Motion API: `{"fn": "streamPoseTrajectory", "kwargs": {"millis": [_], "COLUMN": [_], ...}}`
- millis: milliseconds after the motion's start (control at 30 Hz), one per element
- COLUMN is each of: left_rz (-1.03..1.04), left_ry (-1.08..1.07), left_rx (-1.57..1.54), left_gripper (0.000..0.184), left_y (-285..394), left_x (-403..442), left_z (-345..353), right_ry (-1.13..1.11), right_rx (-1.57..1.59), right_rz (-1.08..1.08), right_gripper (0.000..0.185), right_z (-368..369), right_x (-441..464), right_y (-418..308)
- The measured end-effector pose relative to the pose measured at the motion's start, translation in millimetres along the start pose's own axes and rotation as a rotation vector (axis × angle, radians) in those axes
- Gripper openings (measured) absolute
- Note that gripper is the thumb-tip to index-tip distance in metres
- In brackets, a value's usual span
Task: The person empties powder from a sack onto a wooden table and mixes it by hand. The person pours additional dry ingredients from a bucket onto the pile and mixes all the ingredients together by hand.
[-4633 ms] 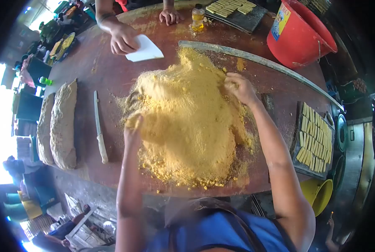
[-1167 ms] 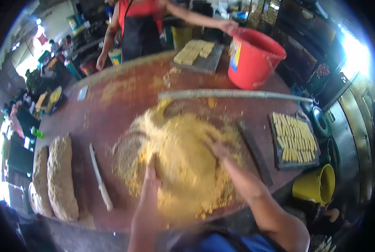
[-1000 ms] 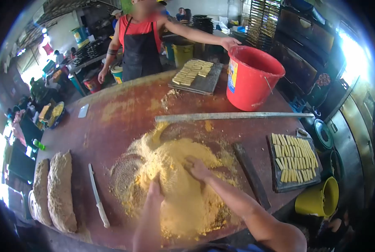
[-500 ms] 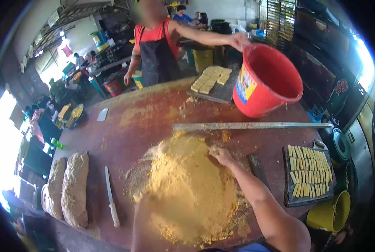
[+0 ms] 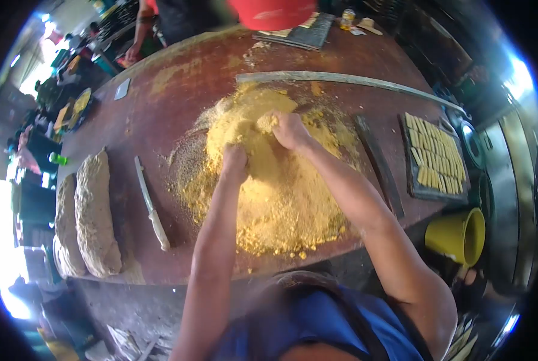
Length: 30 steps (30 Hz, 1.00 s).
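Observation:
A broad heap of yellow, crumbly, floury mixture lies on the table before me. My right hand is closed around a clump of it, which shows at the fingertips. Lower and to the left, my left hand is sunk at the heap's upper left part. Its fingers are curled into the mixture and partly covered by it. Left of the heap lies a knife with a pale handle. Beyond the heap, a long flat metal bar stretches across the table.
Two long dough logs rest at the left edge. A board of cut dough strips sits at right, with a dark flat bar beside it and a yellow bucket below. A co-worker stands across the table near a red bucket.
My view has tilted down. Both hands have moved to the upper part of the heap and closer together, and my right hand now grips a clump. The red bucket is now at the top edge.

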State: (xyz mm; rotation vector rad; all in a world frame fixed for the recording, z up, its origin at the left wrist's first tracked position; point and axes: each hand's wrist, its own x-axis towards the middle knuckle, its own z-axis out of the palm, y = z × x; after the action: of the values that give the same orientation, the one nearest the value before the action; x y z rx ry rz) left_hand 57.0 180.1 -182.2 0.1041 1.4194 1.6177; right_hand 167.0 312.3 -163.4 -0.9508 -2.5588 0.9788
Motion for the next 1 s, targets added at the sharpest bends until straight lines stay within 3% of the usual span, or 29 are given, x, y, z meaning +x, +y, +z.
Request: {"fn": "streamPoseTrajectory", "kwargs": {"millis": [33,67,133,167,233,267,300,367,433,500,533,567,600,633,667,733,767,800,833,867,900,933,1000], "left_rz": [0.158,0.168,0.174,0.174,0.045,-0.023,0.057,0.318,-0.133,-0.195,-0.253,-0.247,-0.400,-0.555,-0.549,-0.216,-0.148,-0.082,-0.177,-0.266,0.096,0.471,0.057], "left_ry": [0.014,-0.011,0.209,0.197,0.188,0.186,0.141,0.069,0.085,0.061,0.039,0.045,0.046,0.047,0.053,-0.289,-0.269,-0.245,-0.280,-0.312,-0.396,-0.265,0.124], "left_rx": [0.208,0.205,0.818,0.814,0.785,0.770,0.852,0.745,0.195,0.057,-0.074,-0.082,-0.215,-0.350,-0.358,-0.313,-0.238,-0.162,-0.243,-0.326,0.351,1.025,0.345], "left_gripper": [0.039,0.039,0.057,0.057,0.061,0.063,0.051,0.044,0.053,0.057,0.062,0.062,0.063,0.064,0.064,0.055,0.050,0.045,0.041,0.037,0.035,0.032,0.033], "left_y": [-15.4,-4.8,16.6,15.9,15.4,12.1,1.6,-15.0,-25.5,-49.0,-59.9,-52.2,-33.8,-25.5,-39.4,-95.1,-105.8,-116.1,-91.2,-67.9,-54.9,-41.7,-7.2], "left_x": [27.8,16.6,-14.4,-21.2,-28.5,-32.1,-38.7,-67.0,-94.9,-90.0,-88.8,-95.6,-107.0,-113.2,-97.2,-18.6,2.2,22.5,9.2,-2.6,-18.3,-34.3,-64.7], "left_z": [-17.6,-17.1,-19.2,-30.2,-60.6,-77.4,-98.9,-141.1,-156.9,-146.3,-135.1,-112.0,-81.2,-63.9,-61.7,-59.7,-51.7,-43.4,-26.8,-12.3,-9.8,-7.2,13.1], "right_ry": [0.309,0.330,0.132,0.137,-0.060,0.085,0.229,0.185,0.325,0.290,0.360,0.412,0.458,0.496,0.486,0.392,0.384,0.229,0.072,0.055,-0.046,-0.145,-0.090], "right_rx": [-0.031,-0.048,-0.132,-0.141,-0.101,-0.080,-0.060,0.062,0.075,0.263,0.088,0.273,0.460,0.553,0.552,0.805,0.808,0.792,0.778,0.786,0.554,0.324,0.317], "right_rz": [-0.206,-0.204,0.153,0.160,0.267,0.160,0.049,0.139,0.412,0.545,0.412,0.383,0.356,0.475,0.467,0.307,0.303,0.296,0.290,0.288,0.197,0.102,0.001], "right_gripper": [0.028,0.028,0.026,0.026,0.026,0.029,0.032,0.048,0.061,0.071,0.072,0.074,0.076,0.078,0.078,0.081,0.081,0.080,0.080,0.080,0.073,0.068,0.052], "right_z": [25.4,20.7,18.0,15.4,-1.1,-1.6,0.4,-13.0,4.6,40.0,69.0,73.8,77.1,82.0,81.7,65.5,56.5,44.0,29.8,16.1,3.7,-10.3,-50.5], "right_x": [8.4,-0.9,-22.4,-35.6,-64.2,-84.1,-107.0,-148.3,-185.0,-200.5,-192.7,-181.0,-170.9,-157.2,-150.1,-129.2,-119.2,-108.9,-101.0,-91.4,-79.1,-68.3,-41.8], "right_y": [28.4,22.2,11.3,10.7,23.7,42.8,69.7,114.6,150.3,125.2,138.2,115.7,91.2,89.1,88.2,73.1,56.5,33.4,20.4,21.1,24.0,24.2,31.9]}}
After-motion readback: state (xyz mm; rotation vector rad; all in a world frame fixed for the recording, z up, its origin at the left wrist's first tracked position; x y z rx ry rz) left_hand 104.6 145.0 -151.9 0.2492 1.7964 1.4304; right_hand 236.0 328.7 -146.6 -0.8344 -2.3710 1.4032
